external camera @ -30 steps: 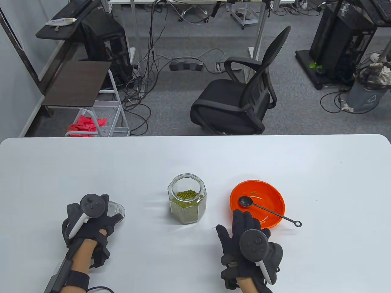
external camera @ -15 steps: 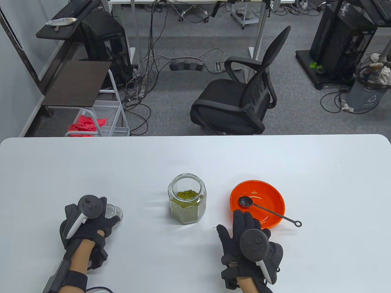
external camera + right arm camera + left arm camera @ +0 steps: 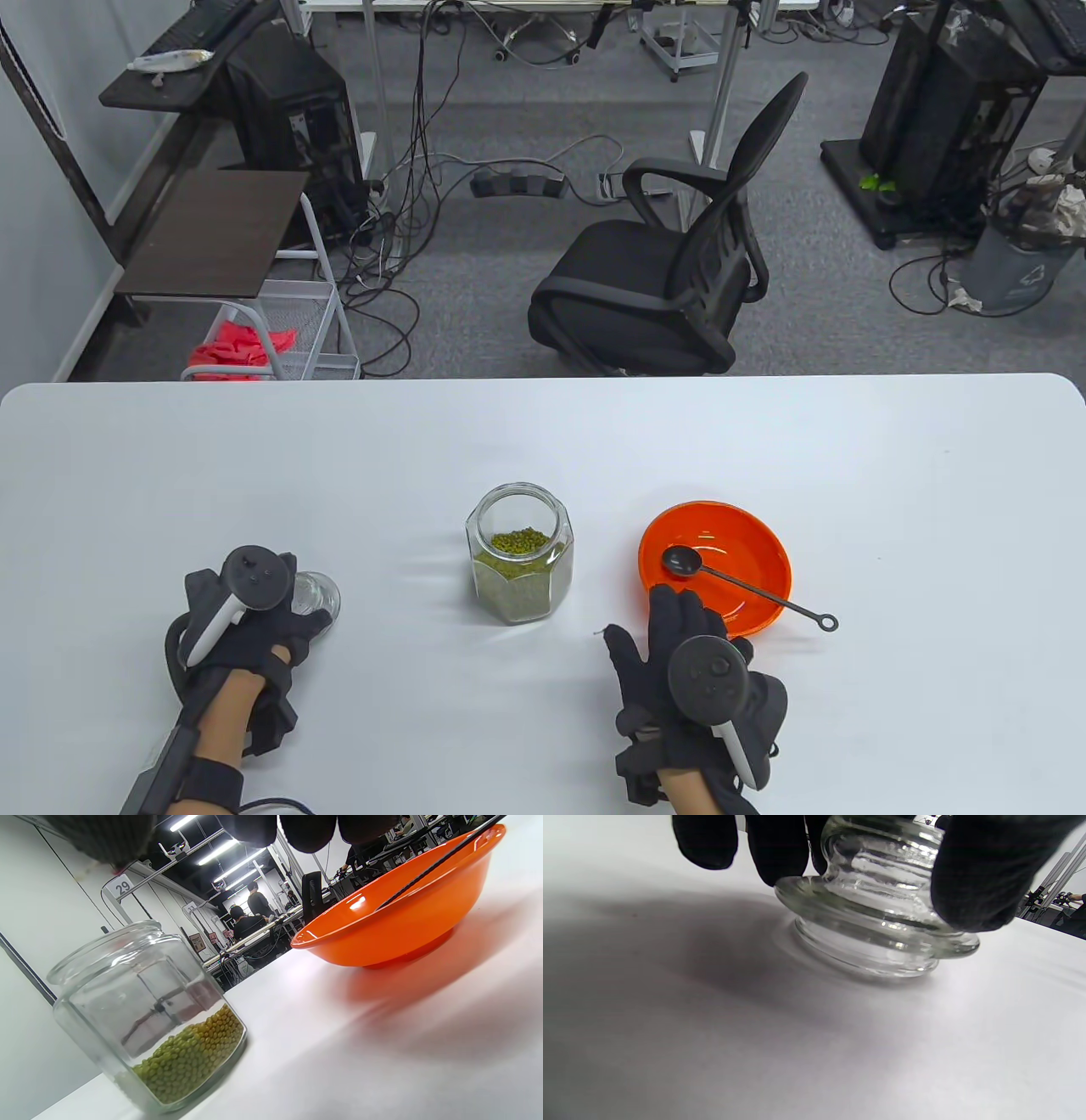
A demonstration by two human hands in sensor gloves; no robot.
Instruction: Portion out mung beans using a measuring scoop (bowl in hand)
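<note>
**Open bean jar and orange bowl on the table**

A clear hexagonal glass jar [image 3: 519, 556], part-filled with green mung beans [image 3: 191, 1058], stands mid-table. The black-gloved left hand [image 3: 246, 615] grips its ribbed glass lid [image 3: 878, 914]. The right hand [image 3: 679, 671] lies flat, fingers relaxed, beside a glossy orange plastic bowl [image 3: 759, 552] holding a black long-handled scoop [image 3: 730, 581].

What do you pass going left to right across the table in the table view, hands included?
left hand holding the glass lid → jar of mung beans → right hand → orange bowl → ring end of the measuring scoop, whose handle sticks out past the bowl's rim.
</note>
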